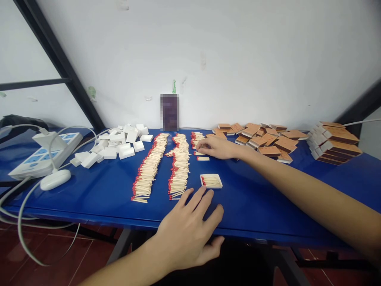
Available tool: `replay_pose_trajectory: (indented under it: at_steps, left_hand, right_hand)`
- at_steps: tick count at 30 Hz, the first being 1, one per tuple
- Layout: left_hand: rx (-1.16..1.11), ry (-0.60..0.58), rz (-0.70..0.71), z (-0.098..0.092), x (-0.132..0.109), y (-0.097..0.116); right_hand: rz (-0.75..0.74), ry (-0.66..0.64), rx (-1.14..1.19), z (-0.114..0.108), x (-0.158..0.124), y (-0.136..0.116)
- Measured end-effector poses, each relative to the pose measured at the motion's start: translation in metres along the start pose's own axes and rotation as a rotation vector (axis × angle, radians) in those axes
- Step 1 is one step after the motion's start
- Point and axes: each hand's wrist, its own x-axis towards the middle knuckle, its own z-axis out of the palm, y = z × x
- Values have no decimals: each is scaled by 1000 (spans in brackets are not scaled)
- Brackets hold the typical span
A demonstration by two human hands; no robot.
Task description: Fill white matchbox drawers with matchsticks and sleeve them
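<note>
My left hand [187, 230] lies flat on the blue table [98, 194] near its front edge, fingers spread, holding nothing. Just beyond its fingertips sits a small white matchbox tray [211, 181] with several red-tipped matches in it. My right hand [216, 147] reaches across to the short row of matches [196, 139] at the back, fingers curled down on them; what they pinch is hidden. Two long rows of matches [150, 167] [180, 167] run down the table's middle.
A heap of white inner trays [117, 145] lies at the back left. Orange matchbox sleeves [264, 139] are scattered at the back right, with stacked ones [335, 143] further right. A white power strip [44, 153], cables and a white adapter [55, 179] occupy the left end.
</note>
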Motion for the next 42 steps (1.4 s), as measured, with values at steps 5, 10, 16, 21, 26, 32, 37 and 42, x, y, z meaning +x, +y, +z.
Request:
replay_pose_trajectory:
  at_steps: [5, 10, 16, 21, 26, 32, 37, 42]
  left_hand:
    - [3, -14, -2, -1, 1, 0]
    - [-3, -11, -7, 0, 1, 1]
    - [-2, -9, -4, -1, 1, 0]
    - [-4, -8, -5, -1, 0, 0]
    - [-5, -12, -6, -1, 0, 0]
    - [3, -10, 0, -1, 1, 0]
    - [4, -11, 6, 1, 1, 0]
    - [5, -19, 5, 0, 0, 0]
  right_hand:
    - [0, -14, 10, -1, 0, -3]
    - [-4, -10, -21, -2, 1, -5]
    - [4, -10, -11, -1, 1, -4]
    - [-7, -3, -15, -1, 1, -5]
    - [11, -8, -12, -1, 0, -6]
    - [10, -14, 4, -1, 0, -5]
    - [0, -19, 2, -1, 0, -5]
    - [7, -23, -12, -2, 0, -4]
